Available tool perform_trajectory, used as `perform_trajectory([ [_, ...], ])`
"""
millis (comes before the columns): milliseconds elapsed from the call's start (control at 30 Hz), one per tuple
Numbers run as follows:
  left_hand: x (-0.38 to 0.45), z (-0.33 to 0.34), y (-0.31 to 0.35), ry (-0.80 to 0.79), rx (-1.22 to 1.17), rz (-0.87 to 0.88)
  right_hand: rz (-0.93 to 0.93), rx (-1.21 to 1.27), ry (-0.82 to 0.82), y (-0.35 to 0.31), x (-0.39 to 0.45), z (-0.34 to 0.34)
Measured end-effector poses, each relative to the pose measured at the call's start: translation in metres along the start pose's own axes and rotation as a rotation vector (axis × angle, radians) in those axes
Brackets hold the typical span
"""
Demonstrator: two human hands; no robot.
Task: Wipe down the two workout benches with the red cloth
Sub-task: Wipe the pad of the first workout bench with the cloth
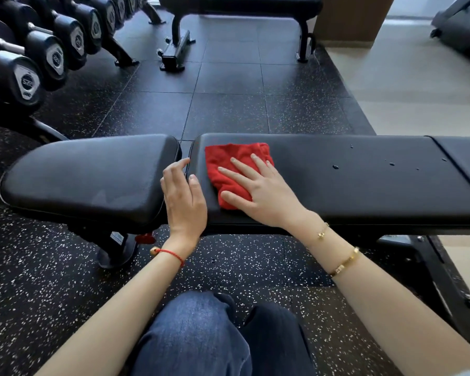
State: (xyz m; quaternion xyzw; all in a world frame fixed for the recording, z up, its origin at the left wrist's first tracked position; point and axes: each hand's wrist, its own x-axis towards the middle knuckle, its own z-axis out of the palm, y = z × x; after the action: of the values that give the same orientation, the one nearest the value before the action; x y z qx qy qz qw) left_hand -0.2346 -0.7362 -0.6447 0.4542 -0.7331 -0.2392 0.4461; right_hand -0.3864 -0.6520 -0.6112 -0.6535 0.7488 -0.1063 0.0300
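Note:
A black padded workout bench (350, 185) runs across the view in front of me, with a separate seat pad (84, 177) on its left. The red cloth (228, 161) lies folded on the left end of the long pad. My right hand (258, 191) presses flat on the cloth with fingers spread. My left hand (183, 196) rests at the gap between the two pads, fingers curled over the long pad's edge. A few water drops (335, 166) sit on the pad to the right of the cloth. A second black bench (239, 6) stands farther back at the top.
A rack of black dumbbells (38, 50) fills the upper left. Speckled black rubber floor tiles (228, 104) lie between the two benches. Pale flooring (418, 90) and a dark machine (461, 31) are at the upper right. My knees in blue jeans (196, 335) are below.

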Motion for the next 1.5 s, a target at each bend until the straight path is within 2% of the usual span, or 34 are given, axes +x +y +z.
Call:
perform_trajectory([
  [133, -0.002, 0.001, 0.003, -0.076, 0.084, 0.059, 0.244, -0.024, -0.032, 0.050, 0.000, -0.015],
  [200, -0.003, 0.001, 0.005, -0.098, 0.126, 0.076, 0.326, -0.047, -0.026, 0.052, 0.011, -0.015],
  [267, -0.003, 0.000, 0.007, -0.103, 0.150, 0.072, 0.325, -0.063, -0.013, 0.040, 0.016, -0.011],
  [433, -0.003, -0.001, 0.007, -0.137, 0.179, 0.078, 0.100, -0.041, 0.021, 0.018, -0.027, -0.005],
  [500, -0.003, -0.001, 0.006, -0.154, 0.188, 0.079, 0.077, -0.043, 0.025, 0.029, -0.046, -0.008],
  [633, -0.003, -0.001, 0.006, -0.164, 0.202, 0.083, 0.258, -0.043, 0.012, 0.072, -0.045, -0.021],
  [767, -0.004, 0.001, 0.006, -0.144, 0.219, 0.075, 0.401, -0.068, -0.049, 0.083, 0.005, -0.025],
  [933, 0.002, -0.005, 0.008, -0.192, 0.262, 0.111, 0.238, -0.039, -0.053, 0.036, 0.025, -0.011],
  [1033, 0.010, -0.026, -0.004, -0.132, 0.326, 0.179, 0.128, -0.037, -0.020, 0.034, -0.003, -0.007],
  [1133, 0.019, -0.053, -0.030, -0.047, 0.430, 0.187, 0.158, -0.010, -0.035, 0.047, -0.004, -0.009],
  [1300, 0.020, -0.061, -0.047, -0.012, 0.397, 0.111, 0.261, -0.011, -0.068, 0.030, 0.057, -0.008],
  [1400, 0.021, -0.060, -0.050, 0.018, 0.365, 0.090, 0.195, 0.000, -0.094, 0.003, 0.077, -0.004],
  [1500, 0.021, -0.059, -0.052, 0.033, 0.393, 0.094, 0.032, 0.002, -0.054, -0.025, 0.057, 0.006],
])
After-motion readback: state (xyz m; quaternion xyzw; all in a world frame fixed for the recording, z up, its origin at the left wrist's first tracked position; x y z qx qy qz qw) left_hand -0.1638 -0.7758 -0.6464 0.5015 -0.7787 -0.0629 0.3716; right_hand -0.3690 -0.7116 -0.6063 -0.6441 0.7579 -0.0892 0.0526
